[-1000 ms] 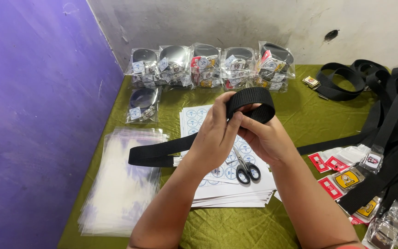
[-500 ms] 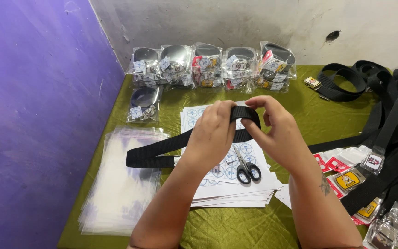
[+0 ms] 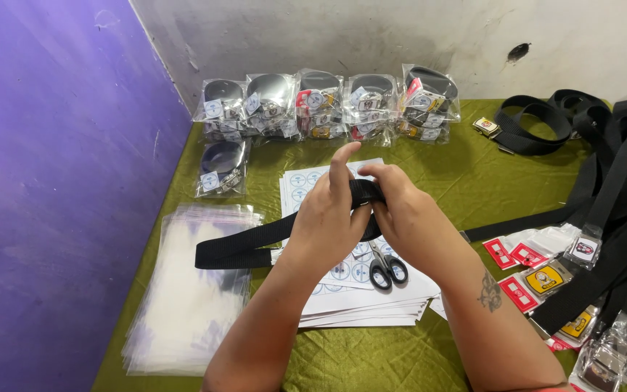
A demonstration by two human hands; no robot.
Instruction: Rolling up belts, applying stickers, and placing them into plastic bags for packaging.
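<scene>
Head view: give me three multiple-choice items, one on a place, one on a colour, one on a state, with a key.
1. Where do the scissors lie?
A. on the stack of printed sheets
B. on the pile of clear bags
C. among the packed bags by the wall

2. What colour is the table cloth?
A. white
B. olive green
C. red

3. How is the black strap held?
A. flat on the table, untouched
B. left hand only
C. both hands on its rolled end, the tail trailing left

Key: 1 A, the scissors rest on the sheets just under the hands. 2 B, the cloth is green wherever it shows bare. 3 C, the left hand and the right hand close their grip on the roll, while the loose end runs to the clear bags.
</scene>
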